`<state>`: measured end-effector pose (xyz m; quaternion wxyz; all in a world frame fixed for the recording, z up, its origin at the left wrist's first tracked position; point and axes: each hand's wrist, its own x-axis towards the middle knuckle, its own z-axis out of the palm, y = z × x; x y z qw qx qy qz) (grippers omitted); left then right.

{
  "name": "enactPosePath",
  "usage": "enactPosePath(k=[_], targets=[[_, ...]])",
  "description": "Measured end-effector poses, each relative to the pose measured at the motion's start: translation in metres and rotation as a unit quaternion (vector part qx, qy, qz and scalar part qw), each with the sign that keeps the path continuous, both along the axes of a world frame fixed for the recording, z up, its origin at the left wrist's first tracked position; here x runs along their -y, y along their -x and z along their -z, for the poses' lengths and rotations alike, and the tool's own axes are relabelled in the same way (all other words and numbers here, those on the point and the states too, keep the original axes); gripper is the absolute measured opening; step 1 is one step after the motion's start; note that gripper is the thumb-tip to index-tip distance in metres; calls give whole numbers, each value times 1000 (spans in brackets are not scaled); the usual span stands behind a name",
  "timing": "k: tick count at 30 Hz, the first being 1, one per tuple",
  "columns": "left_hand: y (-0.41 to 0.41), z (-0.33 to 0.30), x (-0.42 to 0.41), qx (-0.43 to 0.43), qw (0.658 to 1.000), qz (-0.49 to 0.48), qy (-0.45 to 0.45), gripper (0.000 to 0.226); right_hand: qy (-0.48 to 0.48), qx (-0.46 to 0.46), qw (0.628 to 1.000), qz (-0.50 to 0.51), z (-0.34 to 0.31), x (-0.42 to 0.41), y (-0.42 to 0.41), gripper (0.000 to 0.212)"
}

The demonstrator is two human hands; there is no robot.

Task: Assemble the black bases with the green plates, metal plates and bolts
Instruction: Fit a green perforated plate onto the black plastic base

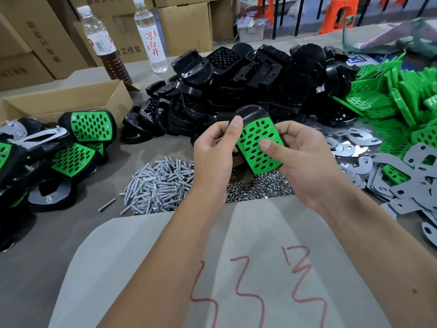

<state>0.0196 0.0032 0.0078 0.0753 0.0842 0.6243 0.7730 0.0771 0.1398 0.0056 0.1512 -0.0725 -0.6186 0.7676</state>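
Both hands are holding one piece above the desk [47,245]: the left hand [212,157] is gripping the upper left edge of a black base [251,112], thumb on the rim, and the right hand [302,162] is cupping its right side while the thumb is pressing on the green plate [257,147] that is lying on it. So each grip is grasping the same part, held in the air just over the pile of nuts [257,188].

The step in hand seems to be the seating of the green plate into the base; no bolt is showing in this plate yet. Finished pieces [89,126] are lying at the left, with screw heads in the corners of their green plates.

The next move is probably calling for a bolt from the pile of bolts [158,183], just beside the left wrist. For that, one hand must let go while the other is keeping plate and base together, so the holes are not shifting apart. The metal plates [402,185] are waiting at the right, the spare black bases [248,79] behind.
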Motion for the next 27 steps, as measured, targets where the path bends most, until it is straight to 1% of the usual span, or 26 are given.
enactPosePath(k=[4, 6, 9, 11, 14, 18, 21, 24, 27], targets=[[-1, -10, 3, -5, 1000, -4, 23, 43, -47, -11, 998, -25, 1, 0, 0, 12], [0, -13, 5, -3, 1000, -10, 27, 43, -70, -21, 997, -35, 1, 1, 0, 12], [0, -16, 6, 34, 999, -4, 12, 42, -96, -40, 994, -39, 1, 3, 0, 14], [0, -17, 6, 56, 998, 6, 4, 37, -108, -44, 993, -34, 1, 4, 1, 15], [0, -18, 8, 73, 997, 26, -2, 31, -88, -46, 995, -30, 2, 5, 1, 16], [3, -16, 11, 71, 997, 42, 5, 30, -68, -43, 997, -13, 1, 5, 1, 15], [4, -16, 13, 42, 997, 63, 31, 34, -58, -31, 998, -2, 0, 3, 2, 15], [1, -15, 13, 19, 996, 72, 54, 20, -67, -20, 998, 1, 2, 2, 2, 17], [-1, -13, 12, 26, 996, 67, 49, 21, -60, -27, 998, -13, 1, -1, 1, 16]])
